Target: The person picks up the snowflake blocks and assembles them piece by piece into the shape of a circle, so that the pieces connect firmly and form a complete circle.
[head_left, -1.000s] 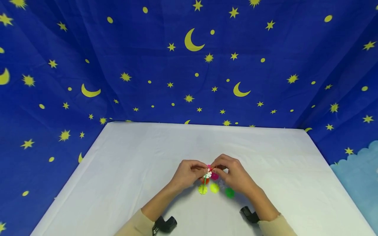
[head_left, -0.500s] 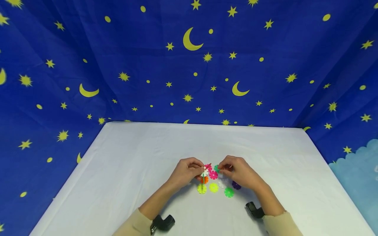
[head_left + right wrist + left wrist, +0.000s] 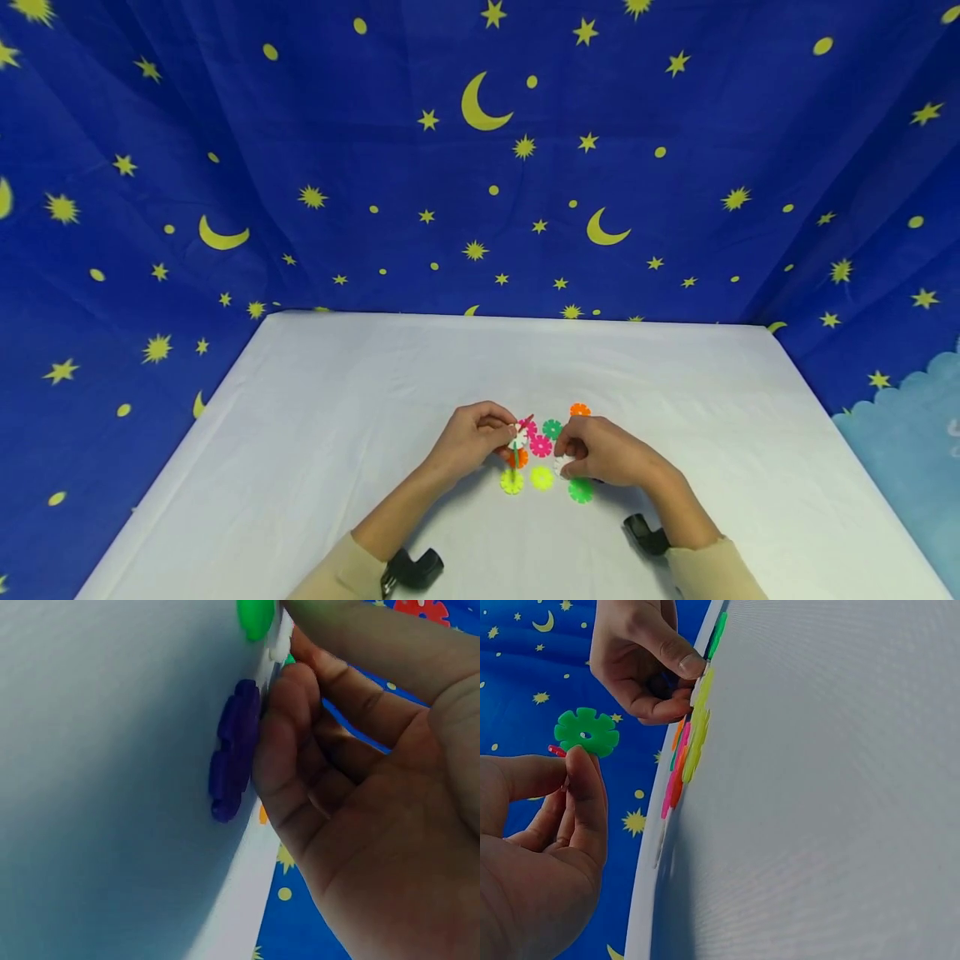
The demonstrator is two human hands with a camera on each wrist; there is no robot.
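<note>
My left hand [image 3: 474, 440] pinches a small joined piece of notched plastic discs above the table. It includes a white disc [image 3: 518, 437], a green disc [image 3: 586, 733] seen edge-on from the head, and a red disc [image 3: 528, 422]. My right hand [image 3: 609, 452] is low at the table, thumb and fingertips around the edge of a loose white notched disc [image 3: 562, 465], which they partly cover. Beside its curled fingers lies a purple disc [image 3: 235, 752], mostly hidden by the hand in the head view.
Loose discs lie around the hands: pink [image 3: 541, 447], teal [image 3: 552, 429], orange [image 3: 580, 410], yellow [image 3: 542, 477] and green [image 3: 581, 490], among several. The white-covered table [image 3: 360, 392] meets a blue star-patterned curtain [image 3: 420, 167]. Black wrist mounts [image 3: 415, 569] hang under both forearms.
My right hand has left the joined piece, moved right, then come down and nearer to the loose white disc. The teal and orange discs now show. My left hand keeps its hold.
</note>
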